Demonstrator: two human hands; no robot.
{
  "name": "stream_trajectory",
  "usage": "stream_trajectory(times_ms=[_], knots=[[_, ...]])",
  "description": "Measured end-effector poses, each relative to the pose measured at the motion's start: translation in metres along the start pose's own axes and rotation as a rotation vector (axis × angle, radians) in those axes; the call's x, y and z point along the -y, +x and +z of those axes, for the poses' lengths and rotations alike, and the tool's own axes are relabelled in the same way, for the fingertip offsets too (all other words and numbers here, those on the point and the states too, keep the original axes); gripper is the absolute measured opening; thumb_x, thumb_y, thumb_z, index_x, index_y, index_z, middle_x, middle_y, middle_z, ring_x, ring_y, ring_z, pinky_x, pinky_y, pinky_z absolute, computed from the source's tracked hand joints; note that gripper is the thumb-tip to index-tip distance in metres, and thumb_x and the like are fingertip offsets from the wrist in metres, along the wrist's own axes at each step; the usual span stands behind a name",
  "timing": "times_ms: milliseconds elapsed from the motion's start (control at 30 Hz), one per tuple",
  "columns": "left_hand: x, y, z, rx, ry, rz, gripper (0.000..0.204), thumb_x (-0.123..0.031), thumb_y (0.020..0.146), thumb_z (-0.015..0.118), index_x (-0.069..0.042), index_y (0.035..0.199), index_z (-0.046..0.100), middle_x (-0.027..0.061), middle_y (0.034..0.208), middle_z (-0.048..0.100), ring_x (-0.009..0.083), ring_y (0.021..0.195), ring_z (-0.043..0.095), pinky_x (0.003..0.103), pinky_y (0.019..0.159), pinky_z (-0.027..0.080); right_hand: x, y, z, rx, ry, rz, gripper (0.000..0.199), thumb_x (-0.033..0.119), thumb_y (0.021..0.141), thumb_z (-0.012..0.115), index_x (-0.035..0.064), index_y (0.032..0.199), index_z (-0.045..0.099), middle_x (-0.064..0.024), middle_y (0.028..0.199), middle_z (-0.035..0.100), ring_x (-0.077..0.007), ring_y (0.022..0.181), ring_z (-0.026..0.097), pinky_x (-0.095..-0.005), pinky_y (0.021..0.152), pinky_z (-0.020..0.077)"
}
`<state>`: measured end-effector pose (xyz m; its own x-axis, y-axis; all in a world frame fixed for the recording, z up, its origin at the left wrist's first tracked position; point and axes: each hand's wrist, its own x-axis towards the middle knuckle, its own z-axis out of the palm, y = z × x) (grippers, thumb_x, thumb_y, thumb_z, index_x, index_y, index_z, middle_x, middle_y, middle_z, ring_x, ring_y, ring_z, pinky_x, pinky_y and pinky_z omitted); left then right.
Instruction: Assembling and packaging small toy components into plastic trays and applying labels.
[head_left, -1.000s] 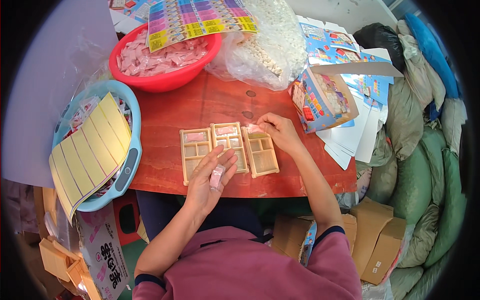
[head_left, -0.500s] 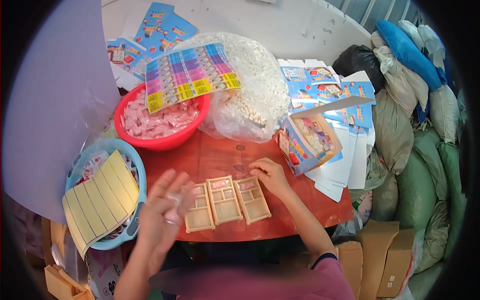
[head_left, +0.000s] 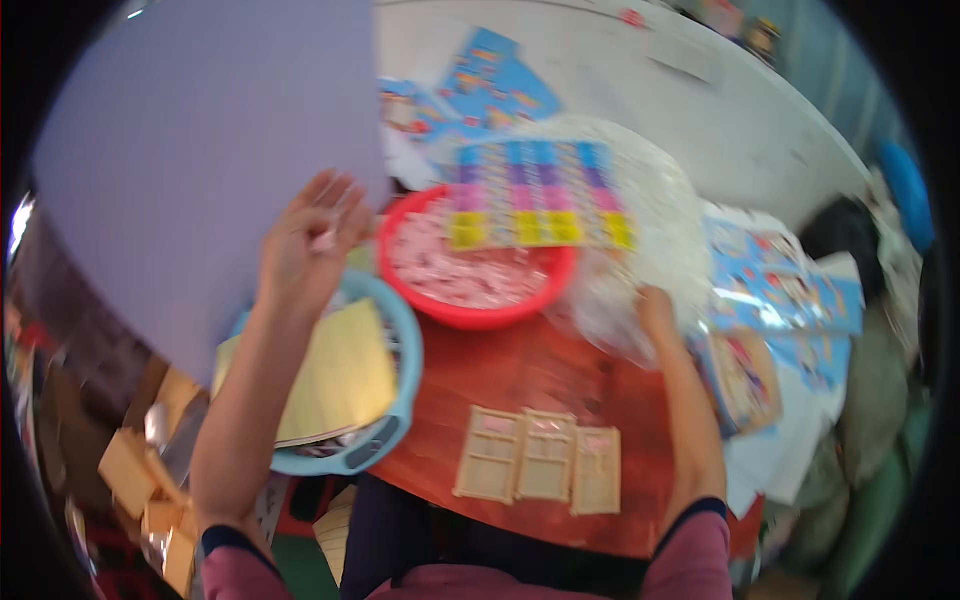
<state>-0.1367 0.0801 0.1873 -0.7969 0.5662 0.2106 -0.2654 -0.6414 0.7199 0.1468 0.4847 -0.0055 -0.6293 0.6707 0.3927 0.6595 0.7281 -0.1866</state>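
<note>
My left hand (head_left: 315, 240) is raised at the left, above the far side of the blue basin (head_left: 408, 400), its fingers curled round a small pink packet (head_left: 325, 241). My right hand (head_left: 655, 312) reaches to the near edge of a clear plastic bag (head_left: 665, 190) of small white pieces; blur hides its fingertips. Three small wooden compartment trays (head_left: 545, 480) lie side by side near the table's front edge, with pink packets in their far compartments. A red bowl (head_left: 480, 318) full of pink packets stands between my hands.
A colourful printed sheet (head_left: 540, 195) lies over the red bowl and bag. Yellow sheets (head_left: 345, 375) cover the basin. An open blue box (head_left: 740, 380) and flat printed cartons (head_left: 780, 270) are at the right. A pale panel (head_left: 210, 150) rises at the left; sacks (head_left: 880, 350) stand far right.
The view has swung left, so the table appears farther right. My right hand has left the trays for the plastic bag. My left hand has moved up and away from them, still with the pink packet.
</note>
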Motion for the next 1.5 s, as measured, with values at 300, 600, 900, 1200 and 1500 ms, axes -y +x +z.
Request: stream_trajectory(times_ms=[300, 600, 900, 1200, 1500], knots=[[-0.003, 0.073, -0.017, 0.069, 0.627, 0.249, 0.038, 0.002, 0.078, 0.038, 0.0, 0.11, 0.057, 0.0106, 0.113, 0.058, 0.0229, 0.11, 0.052, 0.038, 0.098, 0.04, -0.006, -0.01, 0.023, -0.1, -0.153, -0.006, 0.041, 0.026, 0.076, 0.068, -0.0022, 0.102, 0.055, -0.0217, 0.106, 0.055, -0.0368, 0.102, 0.052, -0.0453, 0.087, 0.0434], [0.045, 0.147, -0.142, 0.102, 1.823, 0.232, 0.032, -0.012, 0.074, 0.048, -0.007, 0.098, 0.068, 0.0104, 0.102, 0.067, 0.0243, 0.1, 0.061, 0.033, 0.09, 0.044, 0.016, 0.009, 0.014, 0.156, -0.231, 0.147, 0.071, 0.044, 0.078, 0.065, 0.0089, 0.132, 0.036, -0.0202, 0.129, 0.042, -0.0414, 0.118, 0.043, -0.0528, 0.092, 0.0418], [0.02, 0.067, -0.073, 0.287, 1.533, 0.505, 0.029, -0.012, 0.086, 0.052, -0.004, 0.112, 0.061, 0.0106, 0.123, 0.058, 0.0211, 0.113, 0.054, 0.032, 0.095, 0.04, -0.008, 0.022, 0.027, 0.205, -0.216, 0.113, 0.063, 0.035, 0.081, 0.06, 0.0232, 0.137, 0.033, -0.0193, 0.134, 0.037, -0.0387, 0.122, 0.039, -0.0526, 0.094, 0.0394], [-0.008, -0.125, 0.003, 0.831, 1.588, 0.579, 0.031, -0.004, 0.07, 0.068, -0.004, 0.1, 0.061, 0.0113, 0.093, 0.064, 0.0268, 0.084, 0.064, 0.036, 0.069, 0.053, -0.007, 0.021, 0.011, 0.238, -0.044, 0.107, 0.061, 0.04, 0.085, 0.057, -0.0023, 0.127, 0.045, -0.0236, 0.125, 0.05, -0.041, 0.114, 0.047, -0.0419, 0.097, 0.0383], [-0.055, -0.108, -0.067, 0.387, 1.81, 0.404, 0.014, -0.01, 0.082, 0.059, 0.0, 0.09, 0.063, 0.0155, 0.079, 0.063, 0.0325, 0.071, 0.061, 0.04, 0.064, 0.048, 0.065, 0.005, -0.041, -0.511, 0.554, 0.098, 0.018, 0.016, 0.088, 0.056, 0.0011, 0.096, 0.062, -0.0117, 0.089, 0.064, -0.0204, 0.079, 0.061, -0.0299, 0.07, 0.0476]])
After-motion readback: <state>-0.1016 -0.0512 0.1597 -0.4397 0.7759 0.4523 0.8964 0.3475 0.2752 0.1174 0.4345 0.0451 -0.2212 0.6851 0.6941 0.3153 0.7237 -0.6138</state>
